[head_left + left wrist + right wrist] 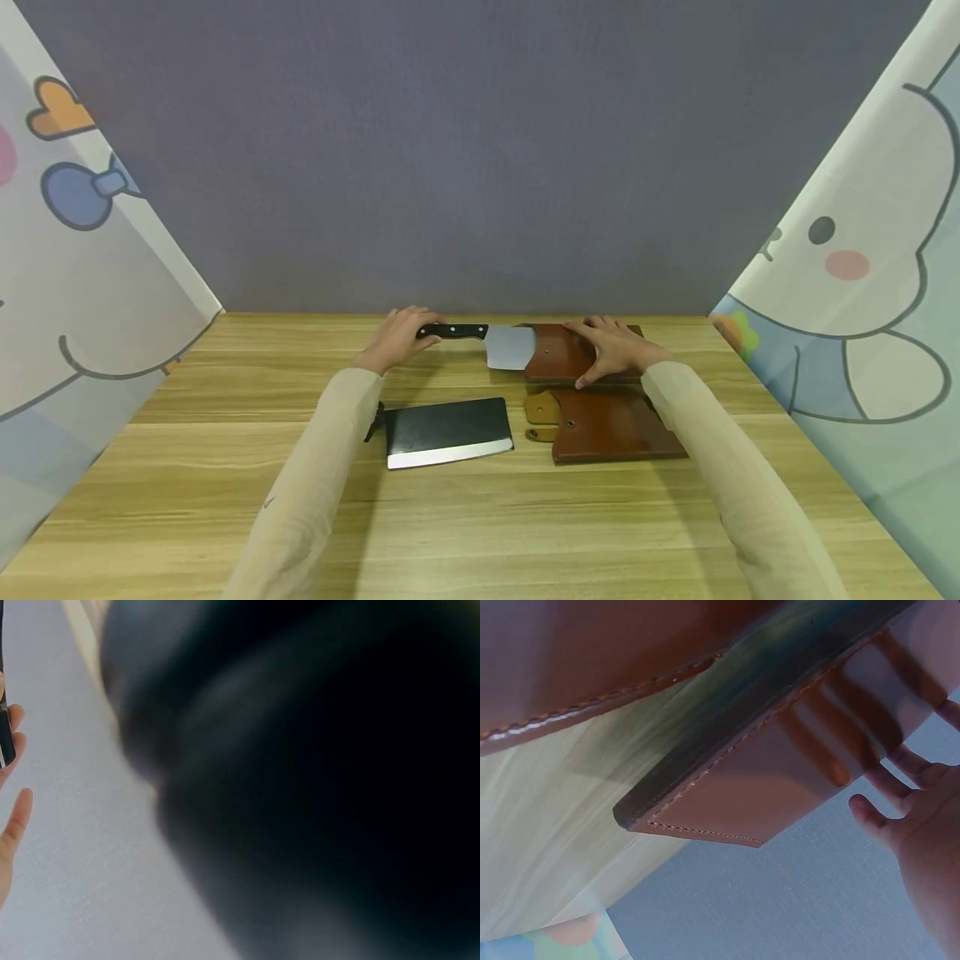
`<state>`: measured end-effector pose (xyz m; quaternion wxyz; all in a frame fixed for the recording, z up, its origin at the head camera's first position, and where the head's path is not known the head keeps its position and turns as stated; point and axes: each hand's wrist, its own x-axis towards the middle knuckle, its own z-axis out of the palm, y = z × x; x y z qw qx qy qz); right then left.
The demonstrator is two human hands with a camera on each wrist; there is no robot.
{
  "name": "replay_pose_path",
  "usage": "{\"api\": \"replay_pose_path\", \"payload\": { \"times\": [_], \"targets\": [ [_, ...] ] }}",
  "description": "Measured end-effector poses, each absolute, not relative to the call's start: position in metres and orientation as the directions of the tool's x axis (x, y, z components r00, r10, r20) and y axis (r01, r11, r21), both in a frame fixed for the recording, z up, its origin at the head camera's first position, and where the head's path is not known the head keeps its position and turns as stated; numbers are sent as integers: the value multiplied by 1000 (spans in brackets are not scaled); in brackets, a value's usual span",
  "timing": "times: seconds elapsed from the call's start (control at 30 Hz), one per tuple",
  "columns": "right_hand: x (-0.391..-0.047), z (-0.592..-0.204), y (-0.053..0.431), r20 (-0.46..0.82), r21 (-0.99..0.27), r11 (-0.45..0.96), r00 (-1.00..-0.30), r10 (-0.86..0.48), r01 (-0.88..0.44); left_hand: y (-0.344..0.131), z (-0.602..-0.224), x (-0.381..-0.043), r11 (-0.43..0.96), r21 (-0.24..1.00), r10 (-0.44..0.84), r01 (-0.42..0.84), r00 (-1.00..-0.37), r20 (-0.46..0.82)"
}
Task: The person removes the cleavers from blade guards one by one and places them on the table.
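Note:
At the back of the table, my left hand (pixel 405 333) holds the black riveted handle (pixel 453 332) of a cleaver. Its blade (pixel 510 348) runs partly into the mouth of a brown leather sheath (pixel 551 354). Over that sheath my right hand (pixel 611 346) is spread, thumb toward the near edge. The right wrist view shows these fingers (pixel 911 776) mostly straight at the sheath's edge. At the left border of the left wrist view, fingers (pixel 16 742) lie about the end of the black handle (pixel 7 742). The inserted part of the blade is hidden.
Nearer me lies a second cleaver (pixel 447 429) with a dark blade, its handle mostly behind my left sleeve. A second brown sheath (pixel 615 425) with tan snap straps lies to its right, partly under my right forearm. A grey panel (pixel 465 167) stands behind the wooden table (pixel 465 533).

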<state>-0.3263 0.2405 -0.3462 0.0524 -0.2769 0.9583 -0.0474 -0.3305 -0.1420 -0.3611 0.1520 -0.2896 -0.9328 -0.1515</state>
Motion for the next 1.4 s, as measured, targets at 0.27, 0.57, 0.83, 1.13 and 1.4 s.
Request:
{"api": "replay_pose_path", "payload": {
  "times": [0.27, 0.57, 0.83, 1.13, 1.4],
  "targets": [
    [-326, -347, 241, -60, -104, 842, -841, -537, -530, -147, -362, -330, 776, 208, 493, 595, -779, 386],
    [-326, -348, 244, -61, -108, 844, -844, -533, -525, -151, -363, -331, 776, 215, 490, 593, -782, 386],
    [-327, -350, 247, -51, -101, 841, -841, -538, -532, -154, -363, -330, 769, 229, 490, 597, -780, 390],
    [-328, -350, 250, -47, -91, 840, -840, -540, -535, -160, -364, -329, 774, 221, 489, 594, -782, 386],
    [-327, -350, 252, -63, -96, 849, -848, -526, -519, -163, -363, -328, 773, 216, 490, 596, -778, 393]
  ]
}}
